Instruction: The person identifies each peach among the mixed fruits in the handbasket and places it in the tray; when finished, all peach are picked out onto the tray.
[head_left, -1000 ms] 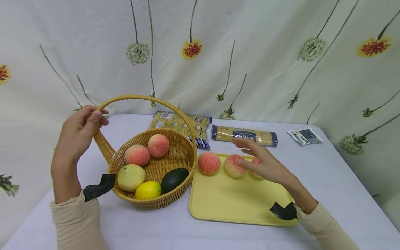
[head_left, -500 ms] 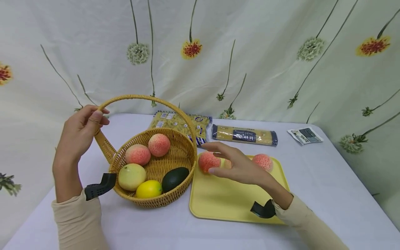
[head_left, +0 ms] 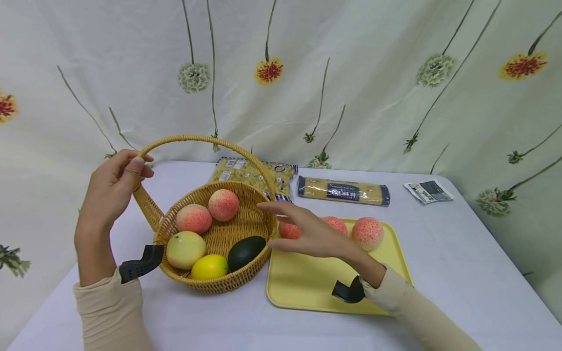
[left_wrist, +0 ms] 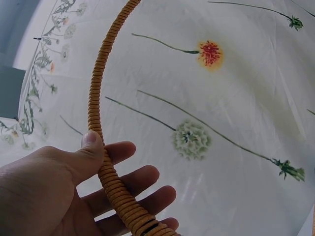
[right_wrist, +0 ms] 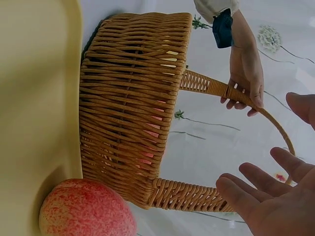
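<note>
A wicker basket (head_left: 219,285) stands on the table, its arched handle (head_left: 193,138) upright. My left hand (head_left: 111,185) holds the left side of the handle between thumb and fingers, as the left wrist view also shows. Inside lie two pink peaches (head_left: 224,204), a pale yellow-green round fruit (head_left: 186,249), a lemon (head_left: 209,266) and a dark green avocado (head_left: 246,252). My right hand (head_left: 311,231) is over the tray's left part, fingers spread and thumb apart, near the handle's right side; contact cannot be told. It partly hides two of the tray's peaches (right_wrist: 88,210).
A yellow tray (head_left: 325,287) lies right of the basket, with three peaches along its far side, the rightmost peach (head_left: 368,233) fully visible. Behind are a pasta bag (head_left: 281,170), a long spaghetti pack (head_left: 343,190) and a small white sachet (head_left: 428,191).
My right hand has moved left across the tray, from above the right-hand peaches to beside the basket's right rim. The left hand and the basket have stayed nearly still.
</note>
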Demonstrator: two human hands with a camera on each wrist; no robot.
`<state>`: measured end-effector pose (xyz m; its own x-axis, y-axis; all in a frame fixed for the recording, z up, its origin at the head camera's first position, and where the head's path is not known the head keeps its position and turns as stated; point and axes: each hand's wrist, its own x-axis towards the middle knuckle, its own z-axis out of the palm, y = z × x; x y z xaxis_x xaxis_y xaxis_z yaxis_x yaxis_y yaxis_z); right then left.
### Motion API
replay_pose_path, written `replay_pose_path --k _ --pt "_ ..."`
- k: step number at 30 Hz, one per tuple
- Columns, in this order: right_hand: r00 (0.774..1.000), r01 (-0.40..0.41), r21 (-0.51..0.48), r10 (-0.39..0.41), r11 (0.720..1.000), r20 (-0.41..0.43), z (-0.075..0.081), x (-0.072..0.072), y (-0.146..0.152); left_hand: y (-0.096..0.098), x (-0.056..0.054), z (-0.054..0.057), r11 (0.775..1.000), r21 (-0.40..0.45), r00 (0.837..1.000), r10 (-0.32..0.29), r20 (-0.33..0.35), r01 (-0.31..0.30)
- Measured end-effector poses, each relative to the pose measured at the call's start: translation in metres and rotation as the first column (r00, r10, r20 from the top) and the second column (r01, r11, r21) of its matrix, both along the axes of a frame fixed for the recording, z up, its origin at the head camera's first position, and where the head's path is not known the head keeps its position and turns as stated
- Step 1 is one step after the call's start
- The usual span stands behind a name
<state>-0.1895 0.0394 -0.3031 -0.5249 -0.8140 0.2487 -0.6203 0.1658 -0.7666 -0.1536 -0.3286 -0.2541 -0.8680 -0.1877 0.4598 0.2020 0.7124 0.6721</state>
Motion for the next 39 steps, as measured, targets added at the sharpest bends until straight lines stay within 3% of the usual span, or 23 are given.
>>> replay_pose_path --k 17,29,39 --pt "0.999 -0.033 0.009 0.033 0.999 -0.036 0.016 -0.009 -0.045 -0.003 0.003 -0.003 1.000 -0.002 1.000 0.007 -0.002 -0.007" --pt "0.994 -0.092 -0.083 0.097 0.992 0.051 0.020 -0.019 -0.064 0.000 0.001 -0.001 1.000 -0.001 1.000 0.011 -0.006 -0.011" --pt "1.000 -0.012 -0.018 0.012 1.000 -0.008 0.027 -0.024 -0.074 -0.001 0.000 -0.001 1.000 -0.021 1.000 0.015 -0.003 -0.015"
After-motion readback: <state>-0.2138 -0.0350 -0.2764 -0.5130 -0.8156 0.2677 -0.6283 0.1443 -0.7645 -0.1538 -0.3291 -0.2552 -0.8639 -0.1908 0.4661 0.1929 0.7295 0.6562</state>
